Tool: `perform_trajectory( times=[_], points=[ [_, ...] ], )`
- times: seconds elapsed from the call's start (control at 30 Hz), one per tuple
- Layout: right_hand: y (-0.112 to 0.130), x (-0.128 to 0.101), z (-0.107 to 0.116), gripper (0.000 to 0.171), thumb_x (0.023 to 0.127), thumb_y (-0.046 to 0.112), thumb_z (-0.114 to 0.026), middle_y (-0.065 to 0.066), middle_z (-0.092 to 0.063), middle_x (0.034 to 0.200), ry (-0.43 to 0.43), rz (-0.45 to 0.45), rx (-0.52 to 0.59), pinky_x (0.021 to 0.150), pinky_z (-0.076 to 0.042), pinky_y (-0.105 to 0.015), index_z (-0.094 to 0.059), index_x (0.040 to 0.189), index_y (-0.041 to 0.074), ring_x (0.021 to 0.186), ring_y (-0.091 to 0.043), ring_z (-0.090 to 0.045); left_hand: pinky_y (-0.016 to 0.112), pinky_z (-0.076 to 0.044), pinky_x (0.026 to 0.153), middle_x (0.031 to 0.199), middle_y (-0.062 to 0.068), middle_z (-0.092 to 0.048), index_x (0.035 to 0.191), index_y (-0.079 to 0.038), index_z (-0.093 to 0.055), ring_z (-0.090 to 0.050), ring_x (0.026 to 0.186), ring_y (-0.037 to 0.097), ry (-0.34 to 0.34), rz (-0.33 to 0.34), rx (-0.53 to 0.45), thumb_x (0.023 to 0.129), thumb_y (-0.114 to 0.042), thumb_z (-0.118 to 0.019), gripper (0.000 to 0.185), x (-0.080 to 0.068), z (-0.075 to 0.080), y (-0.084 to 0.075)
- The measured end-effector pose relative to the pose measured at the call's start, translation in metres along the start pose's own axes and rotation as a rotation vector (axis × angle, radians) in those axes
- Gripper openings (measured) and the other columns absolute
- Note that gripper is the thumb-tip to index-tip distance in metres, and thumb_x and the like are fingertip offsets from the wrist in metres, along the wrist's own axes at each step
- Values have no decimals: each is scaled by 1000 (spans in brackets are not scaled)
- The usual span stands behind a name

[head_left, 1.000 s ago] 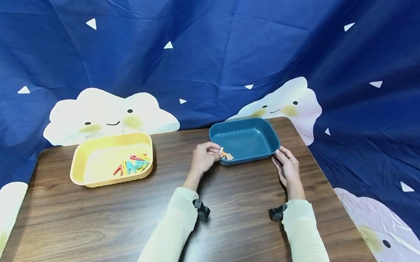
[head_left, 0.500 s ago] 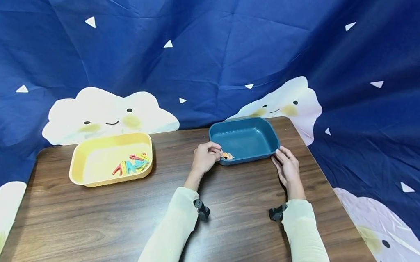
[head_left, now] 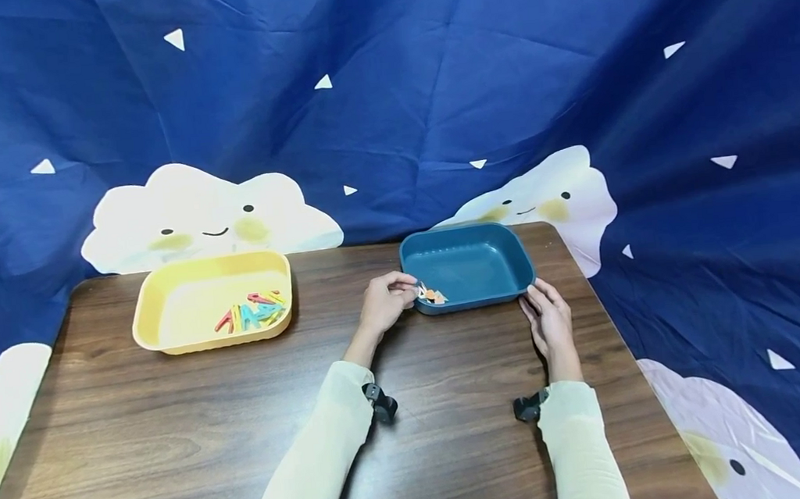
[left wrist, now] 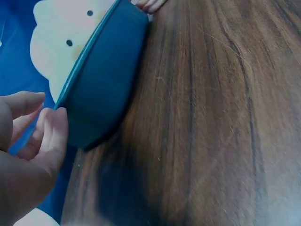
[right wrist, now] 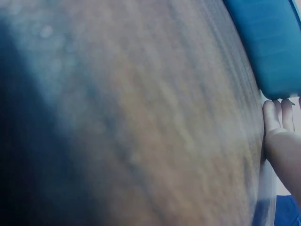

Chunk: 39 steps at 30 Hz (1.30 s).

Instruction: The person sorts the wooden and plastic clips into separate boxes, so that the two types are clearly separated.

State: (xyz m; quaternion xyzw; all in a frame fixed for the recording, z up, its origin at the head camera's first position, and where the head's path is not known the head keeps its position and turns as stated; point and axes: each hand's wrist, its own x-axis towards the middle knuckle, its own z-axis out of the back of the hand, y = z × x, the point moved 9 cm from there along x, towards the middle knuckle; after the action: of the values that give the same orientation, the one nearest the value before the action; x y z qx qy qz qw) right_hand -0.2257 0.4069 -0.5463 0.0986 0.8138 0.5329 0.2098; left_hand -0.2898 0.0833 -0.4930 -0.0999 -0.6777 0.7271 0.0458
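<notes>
My left hand (head_left: 383,304) is at the front left corner of a blue plastic tray (head_left: 478,303), its thumb near the rim. In the left wrist view the thumb tip (left wrist: 58,115) meets the rim and a gap shows beside the upper finger; whether anything small is pinched is hidden. Several small orange and pale pieces (head_left: 435,297) lie inside that corner, close to the fingertips; their kind is too small to tell. At the opposite front corner my right hand (head_left: 550,320) touches the tray's outside. Its fingers look fairly straight in the right wrist view.
To the left, a yellow tray (head_left: 168,349) holds several red, yellow and blue clothespins (head_left: 253,314) at its front right. Both trays stand near the back edge of the brown wooden table (head_left: 188,430). Behind hangs a blue curtain (head_left: 389,109) with clouds.
My left hand has drawn back slightly to the left, so more of the small pieces in the corner show. The right hand stays against the tray, and both trays look unmoved.
</notes>
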Motion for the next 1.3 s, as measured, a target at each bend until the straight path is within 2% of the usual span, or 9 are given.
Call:
perform_trajectory(
  times=[0.17, 0.27, 0.37, 0.57, 0.73, 0.9, 0.97, 1.1, 1.3],
  points=[
    [0, -2, 3, 30, 102, 13, -62, -1, -64, 123, -23, -20, 25, 116, -35, -38, -58, 131, 5, 127, -20, -52, 41, -62, 76, 88, 13, -71, 108, 11, -70, -71, 88, 36, -42, 37, -111, 88, 6, -70, 21, -7, 17, 13],
    [0, -1, 2, 37, 102, 16, -63, -3, -64, 126, -21, -30, 53, 116, -34, -39, -55, 135, 3, 131, -22, -50, 41, -62, 77, 91, 18, -72, 109, 12, -68, -71, 89, 35, -71, 38, -147, 88, 6, -68, 22, -13, 32, 16],
    [1, -1, -1, 35, 101, 18, -64, -3, -65, 125, -7, -37, 53, 116, -35, -40, -55, 133, 6, 131, -22, -50, 40, -61, 77, 97, 23, -71, 112, 13, -67, -70, 88, 29, -110, 47, -165, 90, 5, -66, 24, -21, 50, 19],
    [6, -4, 0, 25, 101, 18, -65, 1, -68, 116, -35, -32, 19, 109, -44, -36, -59, 123, 12, 118, -17, -59, 46, -60, 84, 97, 17, -72, 115, 11, -67, -68, 92, 31, -178, 90, -181, 91, 4, -68, 25, -42, 82, 28],
    [14, -5, 1, 30, 100, 21, -67, 2, -63, 112, -111, 9, -71, 95, -54, -29, -58, 127, 10, 108, -14, -60, 45, -60, 81, 96, 14, -72, 116, 11, -67, -69, 90, 34, -197, 87, -131, 92, 2, -69, 26, -62, 101, 31],
    [28, -9, 2, 32, 100, 17, -67, -2, -59, 106, -198, 91, -146, 89, -55, -27, -58, 128, 4, 101, -15, -59, 30, -58, 79, 100, 15, -72, 117, 8, -67, -69, 86, 20, -200, 72, -42, 92, -1, -72, 27, -82, 117, 26],
    [35, -11, 0, 26, 99, 14, -67, -4, -58, 105, -213, 136, -159, 89, -55, -27, -60, 123, 5, 95, -13, -60, 23, -55, 79, 102, 14, -72, 117, 7, -68, -67, 87, 14, -214, 49, 0, 92, -2, -73, 27, -86, 125, 20],
    [46, -15, -8, 17, 99, 12, -67, -2, -56, 106, -207, 173, -213, 83, -55, -22, -63, 115, 14, 93, -8, -57, 18, -51, 82, 104, 15, -71, 116, 2, -69, -66, 89, 13, -249, 20, 77, 92, -3, -73, 25, -90, 141, 8],
    [55, -22, -22, 32, 97, 16, -71, 0, -58, 107, -218, 194, -347, 73, -52, -16, -63, 125, 4, 92, -8, -56, 23, -51, 86, 110, 15, -70, 120, -3, -69, -65, 99, 23, -261, 21, 176, 93, -9, -73, 28, -95, 158, -2]
  ],
)
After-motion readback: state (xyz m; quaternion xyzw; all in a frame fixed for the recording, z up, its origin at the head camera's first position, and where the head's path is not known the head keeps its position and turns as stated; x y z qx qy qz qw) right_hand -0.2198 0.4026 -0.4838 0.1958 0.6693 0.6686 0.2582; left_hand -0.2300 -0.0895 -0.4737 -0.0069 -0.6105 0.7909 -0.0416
